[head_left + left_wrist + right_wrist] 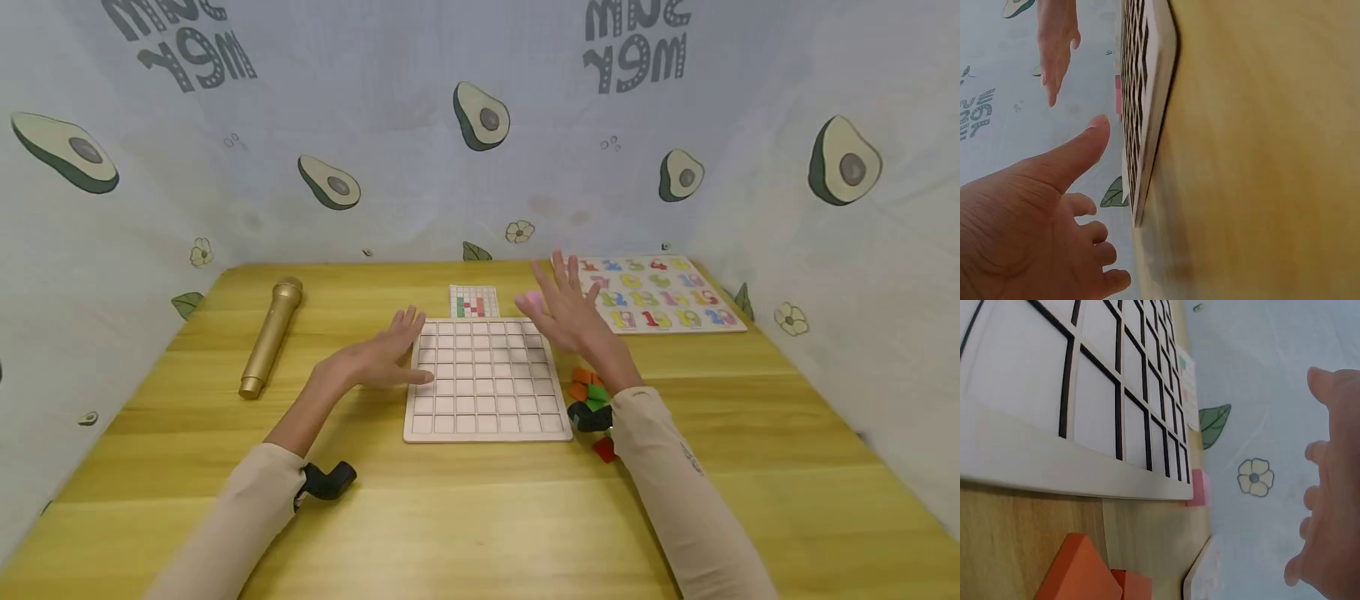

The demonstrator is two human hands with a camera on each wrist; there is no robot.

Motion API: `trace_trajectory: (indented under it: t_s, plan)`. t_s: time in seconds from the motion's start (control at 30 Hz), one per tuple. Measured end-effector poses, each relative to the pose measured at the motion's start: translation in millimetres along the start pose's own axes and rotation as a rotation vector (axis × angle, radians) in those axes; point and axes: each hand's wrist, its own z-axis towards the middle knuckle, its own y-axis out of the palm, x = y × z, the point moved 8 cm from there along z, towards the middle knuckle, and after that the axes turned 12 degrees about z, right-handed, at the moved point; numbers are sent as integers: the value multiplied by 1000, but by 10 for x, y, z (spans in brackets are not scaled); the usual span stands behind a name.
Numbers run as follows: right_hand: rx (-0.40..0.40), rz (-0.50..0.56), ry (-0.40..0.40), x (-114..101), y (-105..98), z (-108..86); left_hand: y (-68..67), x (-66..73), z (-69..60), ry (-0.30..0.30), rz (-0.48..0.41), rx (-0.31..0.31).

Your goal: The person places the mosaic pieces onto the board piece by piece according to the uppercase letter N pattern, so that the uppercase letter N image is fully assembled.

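Note:
A pale square grid board (pixel 486 386) lies flat on the table, its cells bare. Over its left edge is my left hand (pixel 378 357), fingers extended and thumb (pixel 1088 147) reaching across the rim; it holds nothing and looks raised off the board. My right hand (pixel 567 312), also holding nothing, hovers with spread fingers above the far right corner. Just behind the board lies a small pattern card (pixel 474 302) with green, red and pink squares. Partly behind my right fingers sits a pink block (pixel 1199 487). Orange blocks (pixel 581 390), green blocks (pixel 597 393) and a red block (pixel 605 450) lie right of the board, partly hidden by my right forearm.
A gold microphone (pixel 272 340) lies on the table at the left. At the back right is a colourful number puzzle board (pixel 660 293). A cloth (pixel 405 108) printed with avocados hangs behind the table (pixel 450 533). Each wrist carries a black camera mount (pixel 330 482).

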Motion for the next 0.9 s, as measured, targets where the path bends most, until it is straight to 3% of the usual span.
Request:
trace_trajectory:
  t_s: [0.3, 0.53, 0.77, 0.9]
  plan:
    - [-41, 29, 3, 57, -66, -26, 157, -8, -162, 112, -96, -81]
    - [-113, 144, -41, 104, -104, -40, 199, -71, -199, 96, -72, -104]
    - [-72, 165, -155, 192, -243, -156, 218, -101, -213, 83, -47, -103]
    - [-165, 222, -171, 327, -279, -244, 190, -100, -223, 62, -34, -97]
